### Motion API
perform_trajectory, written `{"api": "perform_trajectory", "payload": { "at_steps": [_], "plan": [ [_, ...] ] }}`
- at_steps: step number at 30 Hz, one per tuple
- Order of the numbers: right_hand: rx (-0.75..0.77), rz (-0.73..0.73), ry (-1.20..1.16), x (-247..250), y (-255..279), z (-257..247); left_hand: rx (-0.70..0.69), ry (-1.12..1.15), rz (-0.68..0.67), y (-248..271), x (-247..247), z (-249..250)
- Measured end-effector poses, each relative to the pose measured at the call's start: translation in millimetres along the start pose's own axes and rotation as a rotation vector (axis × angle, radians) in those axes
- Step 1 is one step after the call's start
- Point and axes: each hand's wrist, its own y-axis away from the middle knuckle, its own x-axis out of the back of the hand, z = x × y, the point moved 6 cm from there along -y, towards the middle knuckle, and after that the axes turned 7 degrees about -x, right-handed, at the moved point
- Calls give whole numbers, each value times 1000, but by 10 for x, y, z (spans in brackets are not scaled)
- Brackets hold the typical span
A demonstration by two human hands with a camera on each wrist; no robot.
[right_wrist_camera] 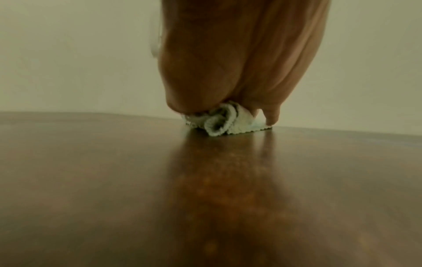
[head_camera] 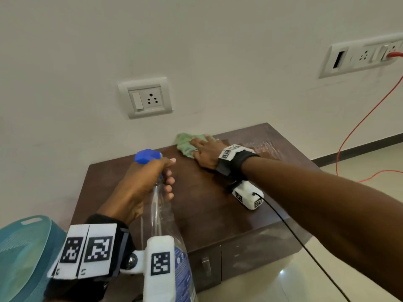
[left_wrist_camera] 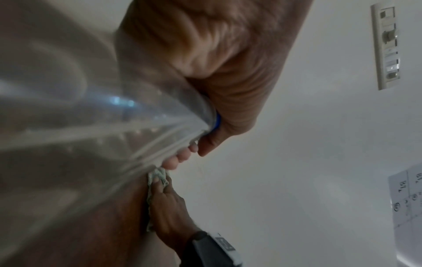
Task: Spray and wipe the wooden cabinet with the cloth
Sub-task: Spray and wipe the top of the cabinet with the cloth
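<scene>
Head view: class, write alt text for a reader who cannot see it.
A person's right hand presses a crumpled green cloth flat onto the far edge of a dark brown wooden cabinet by a white wall, while the left hand grips a clear plastic spray bottle with a blue trigger head above the cabinet's near side.

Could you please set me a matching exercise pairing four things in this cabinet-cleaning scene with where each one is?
Things:
1. cloth
2. spray bottle
3. red cable
4. teal basket

Places:
A. plugged into the wall socket at the upper right
B. pressed flat on the cabinet top under the right hand
C. at the lower left edge of the head view, beside the cabinet
D. gripped by the left hand above the cabinet top

Pairs: 1-B, 2-D, 3-A, 4-C
</scene>
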Motion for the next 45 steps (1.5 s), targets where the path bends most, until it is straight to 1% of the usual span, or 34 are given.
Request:
{"api": "perform_trajectory", "payload": {
  "at_steps": [2,4,5,7,9,10,11,12,13,14,15,17,18,21,22,23,25,26,28,30,31,32,33,34,35,36,37,38,39,41,42,43,44,45],
  "plan": [
    [-50,36,55,-25,58,3,0,22,-5,32,50,-15],
    [-183,31,-13,-141,-15,-203,-1,33,-1,79,141,-33],
    [-213,-4,21,-168,-12,-363,-3,36,-1,97,182,-41],
    [-83,-190,6,-281,92,-871,-2,42,11,124,270,-81],
    [45,-338,64,-368,403,-1247,12,29,45,118,341,-148],
    [184,-375,6,-362,586,-1427,17,31,73,109,375,-169],
    [243,-343,-18,-298,607,-1499,15,37,90,94,400,-177],
    [233,-289,52,-273,497,-1411,10,45,86,79,394,-167],
    [210,-168,-31,-231,282,-1295,4,54,72,67,369,-161],
    [238,-102,-47,-160,188,-1132,-2,60,57,67,330,-149],
    [249,-71,8,-88,170,-981,-10,61,44,60,283,-131],
    [108,-38,-42,-84,35,-474,-13,65,22,61,157,-108],
    [35,-28,3,-32,69,-175,-16,64,11,80,84,-99],
    [-242,133,-1,103,146,811,-36,57,-34,168,-116,-96],
    [-294,160,32,126,217,997,-40,52,-49,201,-172,-91],
    [-317,150,63,127,305,1020,-47,43,-60,218,-215,-91],
    [-263,114,153,19,483,771,-57,23,-87,278,-347,-81],
    [-195,115,164,4,635,539,-64,12,-100,296,-415,-68],
    [-5,88,102,-89,934,219,-77,-10,-109,343,-560,-51],
    [214,112,-28,-190,1225,151,-99,-21,-109,392,-679,-29],
    [220,54,-56,-224,1313,269,-112,-22,-109,420,-735,-14],
    [228,59,-42,-234,1360,467,-122,-20,-106,453,-771,-5],
    [105,64,-84,-184,1369,769,-133,-18,-104,485,-799,-2],
    [38,178,-69,-123,1356,1073,-144,-11,-102,521,-821,-3],
    [-71,239,-83,-76,1384,1309,-155,-5,-97,540,-823,-12],
    [-187,295,-68,-70,1460,1459,-165,-4,-94,574,-839,-22],
    [-277,307,-101,-126,1540,1480,-177,-7,-93,608,-867,-31],
    [-302,320,-120,-183,1615,1387,-185,-12,-90,648,-914,-43],
    [-278,310,-160,-251,1686,1236,-192,-23,-87,678,-985,-59],
    [17,387,-162,-303,1935,821,-191,-54,-98,764,-1190,-120],
    [149,332,-134,-375,2047,688,-183,-57,-106,803,-1279,-149],
    [223,338,-69,-358,2149,678,-184,-69,-118,842,-1374,-176],
    [228,329,-72,-305,2234,790,-195,-96,-131,903,-1470,-192],
    [203,393,-47,-254,2250,993,-218,-124,-138,943,-1542,-205]
  ]
}}
